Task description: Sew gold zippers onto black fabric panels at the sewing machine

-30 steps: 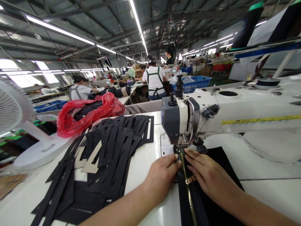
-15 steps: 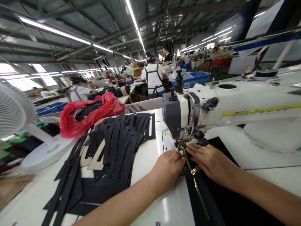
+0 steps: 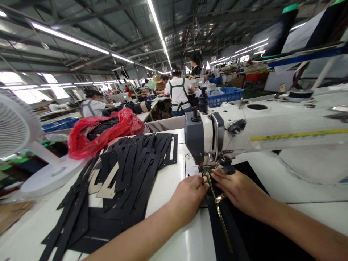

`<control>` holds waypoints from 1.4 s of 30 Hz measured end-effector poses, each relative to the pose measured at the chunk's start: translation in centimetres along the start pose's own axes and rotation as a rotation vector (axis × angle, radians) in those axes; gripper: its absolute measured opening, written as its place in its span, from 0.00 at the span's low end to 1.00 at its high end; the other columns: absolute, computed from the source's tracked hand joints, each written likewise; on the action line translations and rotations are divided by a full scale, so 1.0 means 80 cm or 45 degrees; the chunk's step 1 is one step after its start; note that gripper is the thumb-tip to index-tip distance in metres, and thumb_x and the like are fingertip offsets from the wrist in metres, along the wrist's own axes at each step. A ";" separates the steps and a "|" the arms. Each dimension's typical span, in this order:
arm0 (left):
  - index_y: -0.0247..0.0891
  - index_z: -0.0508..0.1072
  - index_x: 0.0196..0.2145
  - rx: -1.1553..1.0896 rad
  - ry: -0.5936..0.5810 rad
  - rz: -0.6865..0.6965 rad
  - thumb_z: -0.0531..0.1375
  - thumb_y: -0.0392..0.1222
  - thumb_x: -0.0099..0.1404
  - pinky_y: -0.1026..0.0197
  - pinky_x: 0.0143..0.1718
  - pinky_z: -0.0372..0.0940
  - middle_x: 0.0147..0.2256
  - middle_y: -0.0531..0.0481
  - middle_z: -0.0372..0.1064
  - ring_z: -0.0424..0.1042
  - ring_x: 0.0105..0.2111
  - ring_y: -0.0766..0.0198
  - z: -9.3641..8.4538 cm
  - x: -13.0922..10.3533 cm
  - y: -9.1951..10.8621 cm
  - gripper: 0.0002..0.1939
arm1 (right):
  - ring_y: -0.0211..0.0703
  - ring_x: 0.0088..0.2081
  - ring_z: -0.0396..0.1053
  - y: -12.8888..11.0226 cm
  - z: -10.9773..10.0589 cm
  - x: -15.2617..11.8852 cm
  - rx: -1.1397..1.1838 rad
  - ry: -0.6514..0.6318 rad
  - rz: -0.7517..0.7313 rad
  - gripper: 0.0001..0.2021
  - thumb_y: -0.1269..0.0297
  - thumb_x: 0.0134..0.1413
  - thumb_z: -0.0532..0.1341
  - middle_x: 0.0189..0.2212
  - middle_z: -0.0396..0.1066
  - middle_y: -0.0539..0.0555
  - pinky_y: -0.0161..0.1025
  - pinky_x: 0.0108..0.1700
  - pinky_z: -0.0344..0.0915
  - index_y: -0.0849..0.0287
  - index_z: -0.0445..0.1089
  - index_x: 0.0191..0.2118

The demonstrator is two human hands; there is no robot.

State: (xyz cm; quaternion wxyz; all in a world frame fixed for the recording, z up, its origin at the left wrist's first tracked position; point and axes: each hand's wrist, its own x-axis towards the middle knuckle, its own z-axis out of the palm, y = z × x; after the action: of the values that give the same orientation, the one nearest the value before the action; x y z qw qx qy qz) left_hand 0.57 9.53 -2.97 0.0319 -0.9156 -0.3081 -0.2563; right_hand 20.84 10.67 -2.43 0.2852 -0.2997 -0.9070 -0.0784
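So the black fabric (image 3: 258, 239) runs off the bottom of the view, with a gold zipper (image 3: 223, 224) along it and its zipper pull (image 3: 221, 197) right by the right hand. Far end of the zipper sits under the needle area of the sewing machine (image 3: 201, 139).

Right hand (image 3: 241, 190) lies over the fabric just right of the zipper, fingers stretched toward the needle. Left hand (image 3: 187, 197) is bunched up at the zipper's left side. Can't tell if either grip is actually pinching or just pressing down.

Left of that, black cut pieces (image 3: 136, 174) are heaped on the white tabletop (image 3: 168, 181), a few beige bits among them. White fan (image 3: 16, 127) further left, red plastic bag (image 3: 81, 139) behind the heap. Beyond the machine there's a blue basket (image 3: 228, 95) and a person in green straps (image 3: 179, 90).
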 end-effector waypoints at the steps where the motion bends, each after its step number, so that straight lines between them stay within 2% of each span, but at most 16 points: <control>1: 0.32 0.71 0.36 0.005 -0.004 -0.004 0.49 0.33 0.67 0.55 0.36 0.70 0.34 0.41 0.69 0.70 0.33 0.59 0.001 0.000 -0.001 0.11 | 0.47 0.44 0.71 0.002 -0.001 0.000 0.010 -0.004 0.005 0.15 0.74 0.58 0.49 0.42 0.72 0.63 0.48 0.48 0.67 0.67 0.69 0.46; 5: 0.32 0.71 0.39 0.009 -0.044 -0.019 0.50 0.32 0.64 0.54 0.37 0.70 0.35 0.41 0.69 0.71 0.34 0.57 -0.003 0.000 -0.001 0.10 | 0.45 0.44 0.70 -0.001 -0.010 -0.004 0.029 -0.026 0.021 0.16 0.75 0.59 0.48 0.44 0.72 0.61 0.46 0.48 0.68 0.64 0.69 0.47; 9: 0.33 0.69 0.43 -0.032 -0.056 0.030 0.52 0.33 0.63 0.53 0.40 0.70 0.40 0.41 0.69 0.71 0.38 0.57 -0.014 -0.005 0.008 0.11 | 0.48 0.49 0.67 -0.025 -0.021 -0.021 0.011 -0.021 0.133 0.14 0.71 0.59 0.51 0.48 0.68 0.61 0.51 0.49 0.66 0.62 0.68 0.47; 12: 0.33 0.71 0.41 -0.046 -0.014 0.088 0.52 0.34 0.65 0.53 0.45 0.68 0.43 0.41 0.70 0.71 0.41 0.56 -0.019 -0.013 0.018 0.09 | 0.50 0.48 0.66 -0.045 -0.023 -0.034 -0.008 -0.025 0.177 0.10 0.69 0.58 0.53 0.46 0.68 0.61 0.52 0.49 0.67 0.62 0.69 0.43; 15: 0.33 0.71 0.40 -0.079 0.021 0.080 0.51 0.34 0.67 0.53 0.47 0.68 0.44 0.42 0.71 0.71 0.43 0.57 -0.019 -0.021 0.025 0.10 | 0.47 0.43 0.69 -0.057 -0.023 -0.038 -0.016 -0.018 0.216 0.09 0.69 0.59 0.51 0.41 0.70 0.60 0.48 0.45 0.69 0.62 0.69 0.37; 18: 0.33 0.71 0.41 -0.099 0.058 0.068 0.50 0.34 0.68 0.54 0.47 0.68 0.44 0.42 0.72 0.71 0.45 0.57 -0.018 -0.026 0.032 0.11 | 0.46 0.43 0.70 -0.063 -0.023 -0.036 -0.092 0.016 0.220 0.11 0.70 0.60 0.49 0.41 0.71 0.62 0.47 0.44 0.71 0.64 0.69 0.38; 23: 0.32 0.72 0.41 -0.024 0.108 0.013 0.49 0.34 0.67 0.51 0.49 0.67 0.45 0.38 0.70 0.70 0.47 0.53 -0.019 -0.029 0.040 0.13 | 0.50 0.52 0.65 -0.064 -0.018 -0.033 -0.278 -0.039 0.074 0.18 0.72 0.59 0.47 0.51 0.65 0.66 0.47 0.46 0.70 0.72 0.67 0.49; 27: 0.32 0.72 0.41 -0.021 0.066 -0.001 0.49 0.34 0.67 0.50 0.50 0.66 0.45 0.38 0.70 0.71 0.46 0.54 -0.019 -0.030 0.040 0.13 | 0.51 0.51 0.66 -0.064 -0.015 -0.031 -0.348 -0.090 0.041 0.19 0.73 0.58 0.46 0.50 0.65 0.66 0.48 0.46 0.70 0.73 0.68 0.49; 32: 0.32 0.71 0.40 -0.016 0.041 0.035 0.49 0.33 0.67 0.50 0.53 0.63 0.45 0.40 0.70 0.69 0.48 0.56 -0.018 -0.030 0.037 0.12 | 0.51 0.51 0.66 -0.065 -0.014 -0.029 -0.379 -0.080 0.020 0.20 0.74 0.57 0.45 0.50 0.65 0.66 0.46 0.46 0.70 0.73 0.69 0.48; 42: 0.32 0.71 0.39 0.008 0.017 0.052 0.48 0.33 0.68 0.52 0.52 0.64 0.44 0.40 0.71 0.71 0.46 0.58 -0.017 -0.020 0.026 0.13 | 0.50 0.50 0.66 -0.051 -0.009 -0.024 -0.390 -0.085 0.010 0.20 0.74 0.58 0.44 0.50 0.65 0.66 0.45 0.47 0.69 0.74 0.69 0.48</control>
State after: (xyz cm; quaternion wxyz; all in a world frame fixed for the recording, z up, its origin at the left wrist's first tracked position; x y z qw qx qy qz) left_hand 0.10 6.68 -2.31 0.0423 -0.9199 -0.2899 -0.2608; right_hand 20.01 6.19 -2.78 0.2063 -0.3456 -0.8923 -0.2045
